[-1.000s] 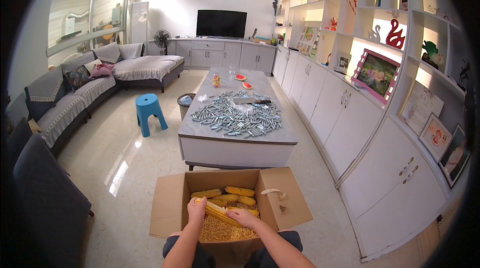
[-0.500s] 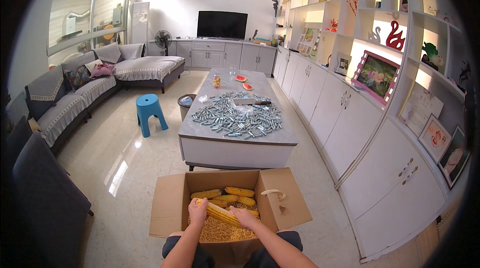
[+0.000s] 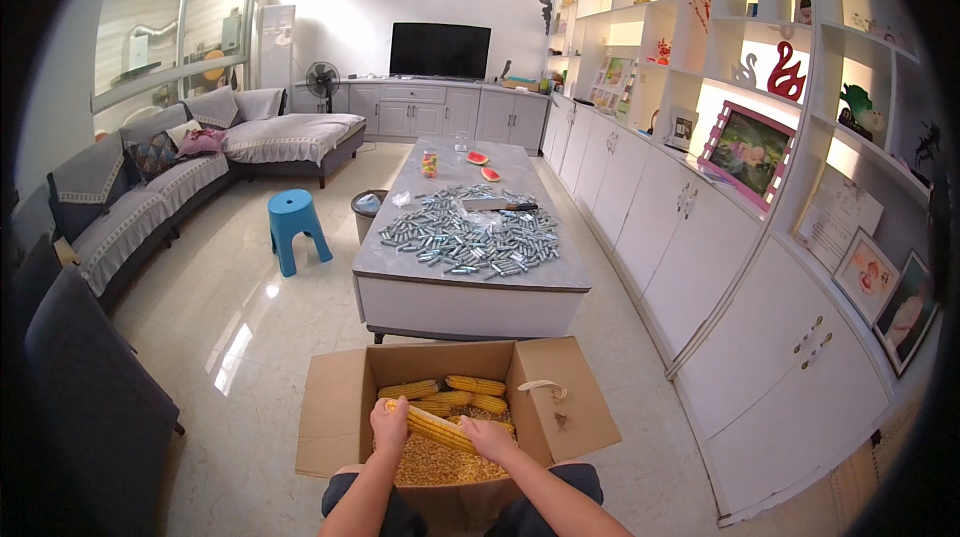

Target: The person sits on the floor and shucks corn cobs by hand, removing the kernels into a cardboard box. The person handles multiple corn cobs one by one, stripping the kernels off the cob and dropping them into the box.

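An ear of corn, yellow with a pale stripe along its upper side, is held slantwise over the cardboard box. My left hand is closed round its upper left end. At the lower right end, my right hand grips it, fingers partly hidden. Beneath the ear, loose corn kernels cover the bottom of the box. Several more ears of corn lie at the far side inside it. A pale strip of husk rests on the right flap.
Beyond the box, a grey table bears a heap of small metal cylinders, a knife, watermelon pieces and a jar. A blue stool and a bin stand left of it. White cabinets line the right side.
The whole view has shifted slightly. Both hands keep their hold on the ear of corn, with little visible movement.
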The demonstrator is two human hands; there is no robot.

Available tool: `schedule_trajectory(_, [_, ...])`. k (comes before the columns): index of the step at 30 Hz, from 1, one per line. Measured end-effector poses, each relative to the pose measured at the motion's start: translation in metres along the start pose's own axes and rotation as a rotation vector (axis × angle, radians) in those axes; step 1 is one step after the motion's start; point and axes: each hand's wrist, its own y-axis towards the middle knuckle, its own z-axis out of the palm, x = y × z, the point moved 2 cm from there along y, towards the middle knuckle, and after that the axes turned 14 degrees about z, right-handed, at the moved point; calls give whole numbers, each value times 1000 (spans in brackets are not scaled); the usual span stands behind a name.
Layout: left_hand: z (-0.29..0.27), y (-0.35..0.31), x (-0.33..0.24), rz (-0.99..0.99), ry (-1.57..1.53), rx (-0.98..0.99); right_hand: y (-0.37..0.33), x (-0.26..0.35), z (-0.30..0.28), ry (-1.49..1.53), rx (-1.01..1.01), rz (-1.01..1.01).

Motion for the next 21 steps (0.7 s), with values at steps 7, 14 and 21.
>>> schedule_trajectory(7, [-6,3,-7,-160,-89,-61,-11,12,-12,143,124,3])
schedule_trajectory(14, [-9,4,-8,-139,-64,-13,-4,-1,-4,175,71,-43])
schedule_trajectory(21, [-7,1,-10,-139,-119,-23,0,-1,-3,176,62,4])
